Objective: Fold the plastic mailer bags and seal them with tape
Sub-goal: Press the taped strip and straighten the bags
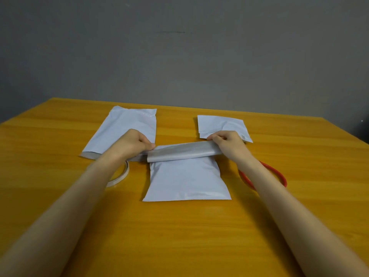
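Folding centre mailer (187, 180) now: left hand (133, 143) and right hand (227, 143) pinch its flap (179, 153) ends. Right bag (221, 126) looks folded; left bag (123, 130) flat; taping pending.

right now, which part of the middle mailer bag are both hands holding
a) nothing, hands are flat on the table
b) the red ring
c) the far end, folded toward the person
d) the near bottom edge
c: the left hand and right hand pinch the ends of the grey flap folded over the middle mailer bag.
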A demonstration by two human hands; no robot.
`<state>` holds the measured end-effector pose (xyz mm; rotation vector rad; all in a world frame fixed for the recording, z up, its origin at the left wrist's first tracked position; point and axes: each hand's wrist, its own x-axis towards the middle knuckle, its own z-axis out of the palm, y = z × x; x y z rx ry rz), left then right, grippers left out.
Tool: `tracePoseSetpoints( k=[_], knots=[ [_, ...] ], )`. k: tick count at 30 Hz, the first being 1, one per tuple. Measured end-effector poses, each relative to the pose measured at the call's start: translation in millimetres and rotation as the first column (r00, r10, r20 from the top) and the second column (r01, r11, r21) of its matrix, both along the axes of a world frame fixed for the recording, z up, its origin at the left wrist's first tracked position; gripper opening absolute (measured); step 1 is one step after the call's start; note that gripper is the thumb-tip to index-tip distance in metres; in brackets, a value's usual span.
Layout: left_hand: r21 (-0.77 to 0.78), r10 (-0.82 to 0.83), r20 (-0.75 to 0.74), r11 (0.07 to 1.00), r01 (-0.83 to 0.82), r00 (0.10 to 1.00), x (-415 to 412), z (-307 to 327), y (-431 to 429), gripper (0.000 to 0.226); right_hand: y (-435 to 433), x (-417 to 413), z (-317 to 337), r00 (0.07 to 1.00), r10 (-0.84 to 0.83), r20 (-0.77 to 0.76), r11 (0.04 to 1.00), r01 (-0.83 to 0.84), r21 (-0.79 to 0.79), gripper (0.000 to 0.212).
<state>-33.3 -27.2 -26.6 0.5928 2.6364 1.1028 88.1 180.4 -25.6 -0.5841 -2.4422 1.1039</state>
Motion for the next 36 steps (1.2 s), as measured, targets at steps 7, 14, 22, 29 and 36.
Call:
tracePoseSetpoints(
  k=[7, 14, 22, 29, 36],
  knots=[
    [-0.138, -0.066, 0.069, 0.988, 0.075, 0.995, -3, 7, -11, 0.027, 4, -1, -1, 1.0, -0.023, -0.005, 1.0, 0.023, -0.012, 0.028],
    [0.19, -0.074, -0.144, 0.977, 0.101, 0.987, 8, 15, -10, 0.005, 5, 1, 0, 0.995, -0.033, -0.099, 0.997, 0.025, -0.078, 0.031],
    [0.507, -0.233, -0.205, 0.806, 0.307, 0.951, 25, 27, -23, 0.011, 14, 13, 0, 0.984, 0.155, -0.084, 0.969, -0.168, -0.182, 0.033],
    [0.589, -0.345, -0.027, 0.753, 0.294, 0.938, 23, 15, -22, 0.013, 11, 17, 1, 0.967, 0.253, 0.026, 0.959, -0.248, -0.138, 0.031],
    [0.602, -0.426, 0.13, 0.751, 0.271, 0.895, 21, 9, -24, 0.015, 19, 23, 4, 0.956, 0.273, -0.106, 0.943, -0.288, -0.167, 0.029]
  ],
)
